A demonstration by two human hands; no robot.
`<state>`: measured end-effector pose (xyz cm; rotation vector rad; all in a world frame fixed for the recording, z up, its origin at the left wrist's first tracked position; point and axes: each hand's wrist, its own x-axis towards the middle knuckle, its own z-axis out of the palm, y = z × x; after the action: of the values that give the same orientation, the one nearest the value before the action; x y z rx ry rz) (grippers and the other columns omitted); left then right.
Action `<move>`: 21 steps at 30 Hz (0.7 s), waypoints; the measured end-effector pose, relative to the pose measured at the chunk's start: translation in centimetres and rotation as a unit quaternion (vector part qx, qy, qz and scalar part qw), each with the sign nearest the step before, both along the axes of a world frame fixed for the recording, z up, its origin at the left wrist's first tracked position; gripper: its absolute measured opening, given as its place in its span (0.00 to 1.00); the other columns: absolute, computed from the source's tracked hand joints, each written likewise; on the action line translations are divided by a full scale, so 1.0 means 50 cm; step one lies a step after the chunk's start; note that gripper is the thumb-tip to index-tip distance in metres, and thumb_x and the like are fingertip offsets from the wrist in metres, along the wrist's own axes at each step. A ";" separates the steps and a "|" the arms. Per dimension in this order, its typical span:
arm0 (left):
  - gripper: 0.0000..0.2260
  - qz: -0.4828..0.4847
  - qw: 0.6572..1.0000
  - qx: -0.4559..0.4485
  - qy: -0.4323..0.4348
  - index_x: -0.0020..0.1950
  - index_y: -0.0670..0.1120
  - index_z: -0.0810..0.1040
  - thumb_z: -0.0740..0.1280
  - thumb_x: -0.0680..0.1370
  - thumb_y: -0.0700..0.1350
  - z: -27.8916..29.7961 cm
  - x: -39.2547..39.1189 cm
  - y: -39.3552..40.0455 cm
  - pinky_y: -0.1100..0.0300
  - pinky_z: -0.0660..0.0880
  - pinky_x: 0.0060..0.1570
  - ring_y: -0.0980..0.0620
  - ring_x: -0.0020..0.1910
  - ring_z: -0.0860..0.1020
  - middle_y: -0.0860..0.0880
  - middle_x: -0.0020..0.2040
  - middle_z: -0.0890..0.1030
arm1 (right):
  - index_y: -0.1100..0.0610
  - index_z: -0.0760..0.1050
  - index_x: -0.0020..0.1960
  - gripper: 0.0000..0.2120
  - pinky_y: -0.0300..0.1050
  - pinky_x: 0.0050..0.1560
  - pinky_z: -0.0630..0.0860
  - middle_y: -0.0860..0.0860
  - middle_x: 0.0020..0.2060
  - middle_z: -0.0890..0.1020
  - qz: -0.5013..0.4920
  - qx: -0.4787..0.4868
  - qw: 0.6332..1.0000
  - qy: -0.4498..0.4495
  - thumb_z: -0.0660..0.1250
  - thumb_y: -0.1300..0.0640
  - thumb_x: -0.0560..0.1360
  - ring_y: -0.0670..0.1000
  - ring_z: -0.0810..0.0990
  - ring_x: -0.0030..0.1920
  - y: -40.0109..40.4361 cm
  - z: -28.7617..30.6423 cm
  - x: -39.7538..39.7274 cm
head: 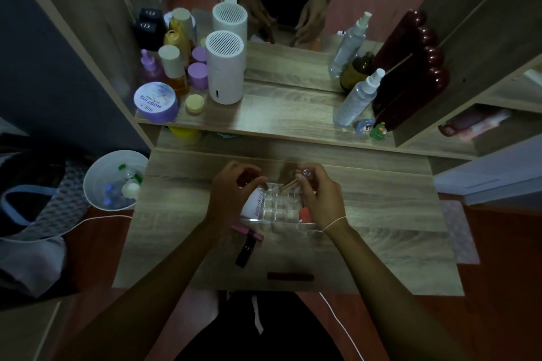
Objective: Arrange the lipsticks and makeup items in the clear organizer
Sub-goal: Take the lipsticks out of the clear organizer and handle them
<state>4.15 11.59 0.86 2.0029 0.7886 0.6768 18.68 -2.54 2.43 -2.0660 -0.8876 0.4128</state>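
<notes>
the clear organizer [281, 208], lower centre of the frame on the desk [381, 214], looks like rigid, light, slick plastic; best steadied by its walls. a white tube [254, 204] lies in its left side. the lipsticks [246, 246] lie loose just below it, small and hard, easy to pinch mid-body. left hand [231, 193] curls narrow at the left wall, contents unclear. right hand [319, 193] pinches a small clear-capped item [306, 172].

Both bare forearms reach forward from the bottom edge and converge toward the middle. The left hand [231, 193] is curled, knuckles up, fingers bent inward with the tips pinched together. The right hand [321, 195] is also curled, thumb and fingers gathered at their tips. A thin pale string bracelet [334, 222] circles the right wrist.
</notes>
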 end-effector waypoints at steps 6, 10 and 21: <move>0.09 -0.001 1.000 0.013 0.006 0.49 0.40 0.81 0.73 0.71 0.40 0.001 0.008 0.001 0.69 0.73 0.44 0.52 0.43 0.78 0.42 0.46 0.80 | 0.51 0.73 0.54 0.06 0.35 0.40 0.77 0.50 0.42 0.84 0.022 -0.005 0.999 -0.024 0.65 0.55 0.77 0.42 0.82 0.40 0.010 -0.001 0.006; 0.11 -0.033 0.999 0.036 0.022 0.52 0.38 0.80 0.73 0.70 0.37 0.000 0.013 0.004 0.74 0.70 0.43 0.54 0.43 0.77 0.41 0.47 0.81 | 0.52 0.72 0.54 0.07 0.42 0.42 0.79 0.52 0.43 0.84 0.055 -0.013 0.998 -0.041 0.65 0.57 0.77 0.48 0.83 0.42 0.014 0.003 0.004; 0.09 -0.095 0.994 0.040 0.027 0.50 0.41 0.77 0.71 0.72 0.36 -0.004 0.026 -0.024 0.60 0.75 0.44 0.50 0.43 0.79 0.43 0.45 0.81 | 0.55 0.74 0.58 0.11 0.52 0.49 0.80 0.55 0.49 0.83 0.107 -0.095 0.987 -0.074 0.65 0.58 0.76 0.52 0.82 0.46 0.023 -0.028 0.006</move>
<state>5.43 10.38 0.65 2.1452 0.6007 0.5533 18.98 -1.41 1.02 -2.2048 -1.2082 0.4786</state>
